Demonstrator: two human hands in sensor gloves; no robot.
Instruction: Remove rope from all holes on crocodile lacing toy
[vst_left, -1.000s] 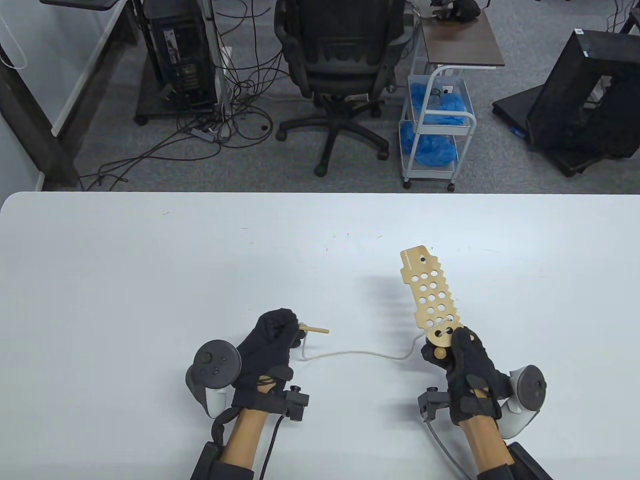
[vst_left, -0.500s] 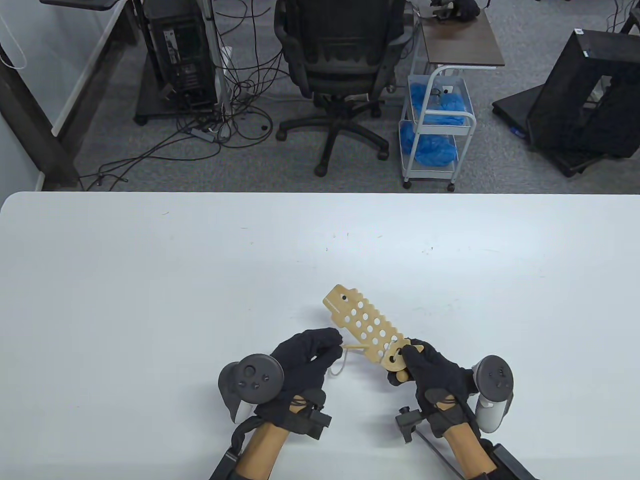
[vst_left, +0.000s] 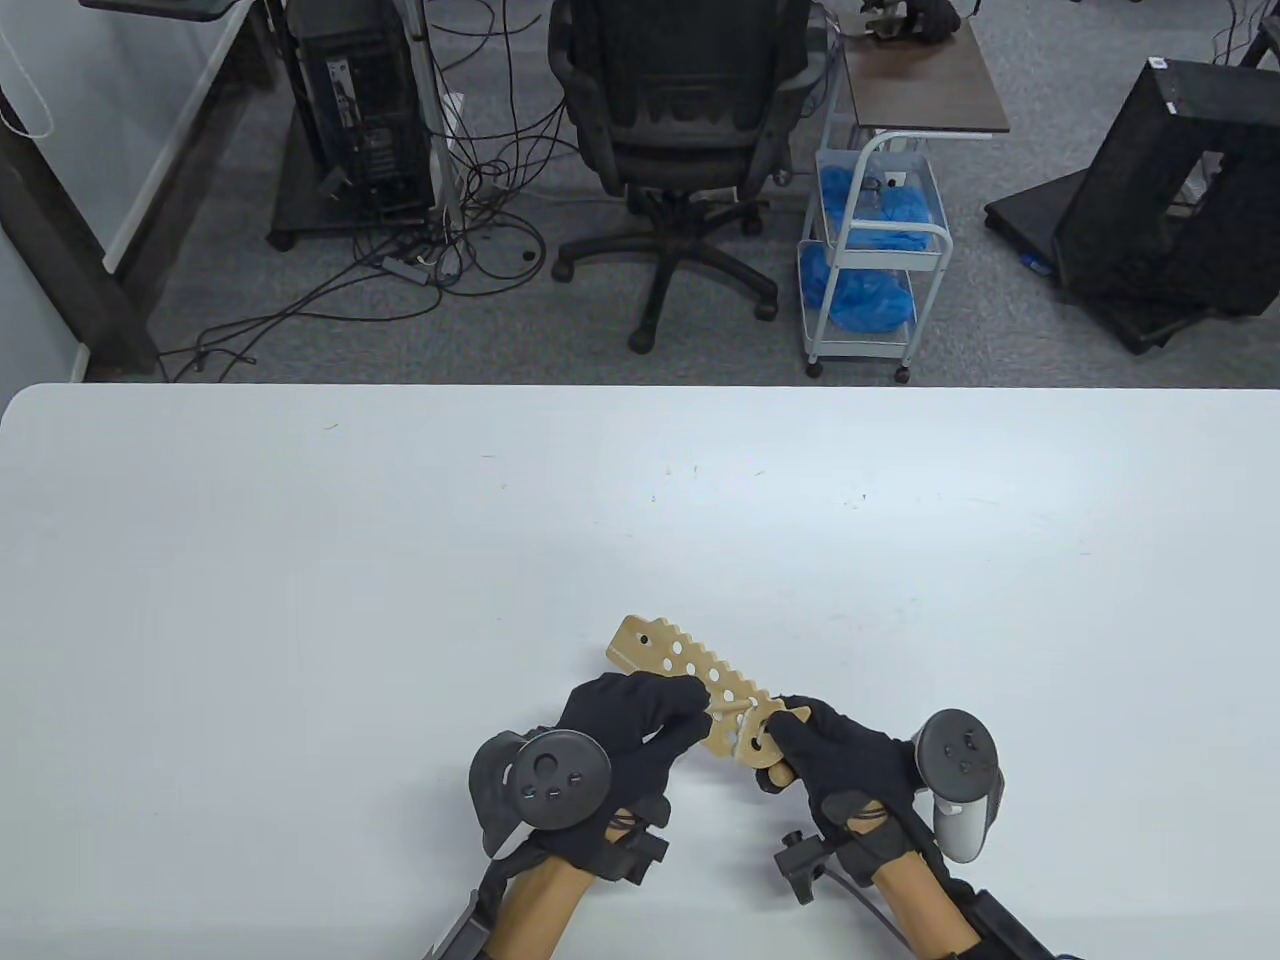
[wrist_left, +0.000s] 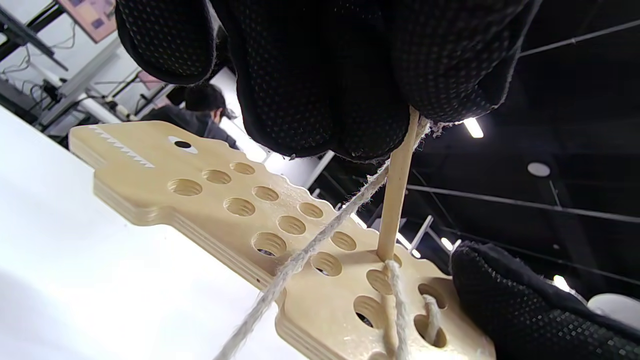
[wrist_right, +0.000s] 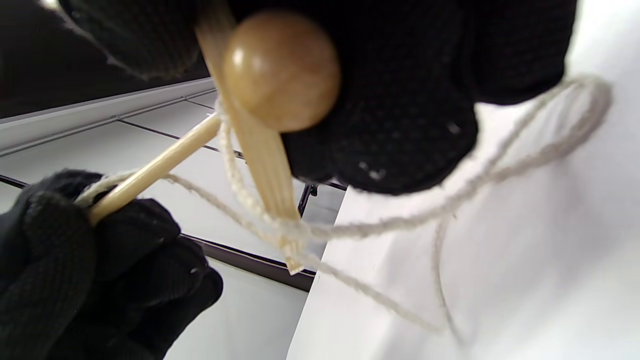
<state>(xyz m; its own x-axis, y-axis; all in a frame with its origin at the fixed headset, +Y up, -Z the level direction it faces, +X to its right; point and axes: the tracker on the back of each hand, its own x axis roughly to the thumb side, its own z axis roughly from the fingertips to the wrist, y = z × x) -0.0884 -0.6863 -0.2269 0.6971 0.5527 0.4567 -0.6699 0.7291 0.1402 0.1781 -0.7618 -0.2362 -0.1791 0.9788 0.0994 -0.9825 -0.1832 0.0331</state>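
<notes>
Table view: the crocodile board (vst_left: 690, 685) slants from the right hand (vst_left: 835, 755), clamped on its tail, up-left over the bench (vst_left: 300, 560).
Left wrist view: left hand (wrist_left: 325, 75) pinches the wooden needle (wrist_left: 395, 190), tip apparently entering a tail-end hole; rope (wrist_left: 305, 255) trails.

Bare table (vst_left: 400, 560) beyond and both sides of crocodile board (vst_left: 690, 685); hands (vst_left: 640, 720) (vst_left: 840, 760) crowd its near end.
</notes>
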